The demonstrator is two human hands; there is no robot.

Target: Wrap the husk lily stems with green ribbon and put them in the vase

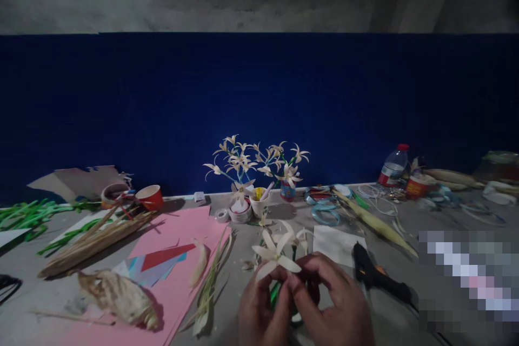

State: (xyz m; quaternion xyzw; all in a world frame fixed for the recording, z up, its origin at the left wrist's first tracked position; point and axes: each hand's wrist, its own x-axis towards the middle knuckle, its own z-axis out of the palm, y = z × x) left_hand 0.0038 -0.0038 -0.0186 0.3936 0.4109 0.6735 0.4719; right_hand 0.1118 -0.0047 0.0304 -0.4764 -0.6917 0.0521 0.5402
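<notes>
Low in the middle of the head view, my left hand (265, 303) and my right hand (332, 303) meet, thumbs and fingertips pinched together. Between them is a cream artificial flower (276, 253) with long pointed petals, its face turned up toward me. Both hands are closed on it at its base. Some green shows behind my left fingers, and more pale petals stand just past my fingertips; how these join the flower is hidden. Beyond the hands, finished-looking cream flowers (241, 159) on thin stems stand in small cups.
A black glue gun (381, 275) lies right of my hands, by a white paper sheet (338, 243). Pink paper (178, 248) and dried corn husks (117, 297) spread left. Green stems (34, 213) lie far left. A bottle (393, 167) stands back right.
</notes>
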